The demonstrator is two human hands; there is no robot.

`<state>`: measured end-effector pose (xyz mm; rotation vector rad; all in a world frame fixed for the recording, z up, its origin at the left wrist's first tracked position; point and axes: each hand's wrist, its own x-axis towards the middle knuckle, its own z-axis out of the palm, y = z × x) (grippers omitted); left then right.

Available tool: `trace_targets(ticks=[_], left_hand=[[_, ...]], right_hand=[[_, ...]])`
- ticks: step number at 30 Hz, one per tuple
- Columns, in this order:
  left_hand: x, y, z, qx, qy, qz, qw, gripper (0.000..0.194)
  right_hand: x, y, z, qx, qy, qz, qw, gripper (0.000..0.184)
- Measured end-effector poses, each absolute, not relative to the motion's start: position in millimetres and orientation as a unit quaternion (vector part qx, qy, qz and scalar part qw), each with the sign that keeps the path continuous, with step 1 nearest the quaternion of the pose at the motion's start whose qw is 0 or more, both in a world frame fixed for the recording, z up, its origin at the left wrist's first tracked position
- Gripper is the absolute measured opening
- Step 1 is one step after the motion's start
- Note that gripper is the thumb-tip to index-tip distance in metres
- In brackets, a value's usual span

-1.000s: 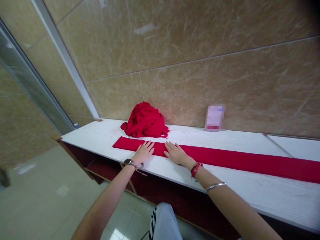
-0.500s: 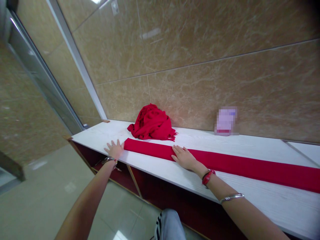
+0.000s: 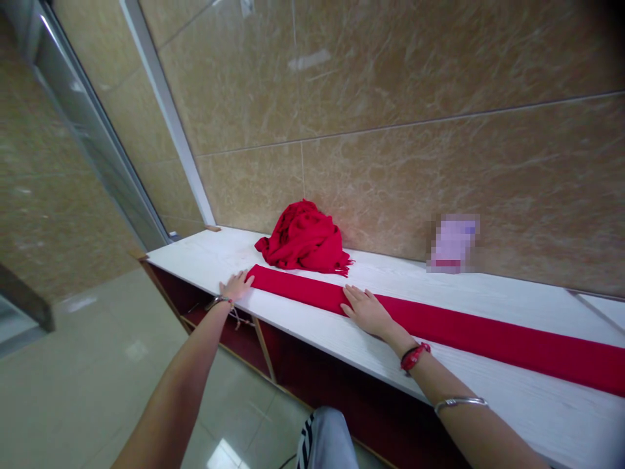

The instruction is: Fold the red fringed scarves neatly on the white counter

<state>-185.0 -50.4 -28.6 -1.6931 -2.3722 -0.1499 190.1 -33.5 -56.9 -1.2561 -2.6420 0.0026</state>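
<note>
A long strip of folded red cloth (image 3: 454,324) lies flat along a white cabinet top (image 3: 312,311) and runs out of view on the right. My right hand (image 3: 366,311) rests palm down on the strip, its fingers stretched out. At the strip's left end, my left hand (image 3: 237,284) touches the edge with extended fingers, gripping nothing visible. Behind the strip sits a crumpled red scarf (image 3: 307,238) with a fringe at its right side.
A blurred-out pinkish item (image 3: 453,243) stands against the tan tiled wall (image 3: 390,182). Below the white top are dark red open compartments (image 3: 312,365). My knee (image 3: 327,440) is near the cabinet front, above the glossy floor (image 3: 112,384).
The view has shifted slightly. My left hand's fingers have drawn closer together and now touch the strip's end. My right hand stays flat at about the same place on the cloth.
</note>
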Motion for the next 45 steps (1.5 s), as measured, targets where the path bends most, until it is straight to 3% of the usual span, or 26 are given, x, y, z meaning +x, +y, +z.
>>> trace_targets(ticks=[4,8,12,19,23,25,29,39,45], left_hand=[[-184.3,-58.7,-18.5,-0.507,-0.849,-0.057,0.137,0.051],[-118.5,-43.3,-24.7,-0.594,-0.788,-0.061,0.151,0.047],[-62.5,-32.6,-36.3,-0.761,-0.647,-0.032,0.040,0.047],[-106.5,-43.0,-28.0,-0.643,-0.766,-0.008,-0.004,0.054],[-87.3,-51.7,-20.7,-0.573,-0.816,-0.016,0.076,0.051],[-49.8,-54.8,-24.3,-0.647,-0.746,-0.053,0.151,0.048],[16.9,-55.5,-39.9,-0.771,-0.631,-0.053,0.065,0.047],[27.3,-52.8,-46.9,-0.756,-0.650,-0.073,0.030,0.046],[34.7,-55.3,-44.4,-0.754,-0.652,-0.077,0.025,0.046]], right_hand=[[189.0,-33.2,-58.2,-0.433,-0.895,0.006,0.108,0.056],[188.6,-30.5,-62.1,-0.433,-0.894,0.002,0.114,0.056],[189.1,-31.1,-62.2,-0.426,-0.897,-0.008,0.115,0.055],[189.9,-34.7,-57.5,-0.425,-0.898,-0.010,0.110,0.056],[188.9,-34.1,-57.4,-0.426,-0.898,-0.006,0.108,0.054],[187.2,-34.7,-55.9,-0.425,-0.899,-0.004,0.107,0.054],[191.9,-35.2,-48.9,-0.417,-0.904,0.002,0.098,0.055],[341.8,-23.0,-73.2,-0.481,-0.872,-0.062,0.070,0.046],[367.5,-21.0,-88.9,-0.489,-0.868,-0.057,0.066,0.052]])
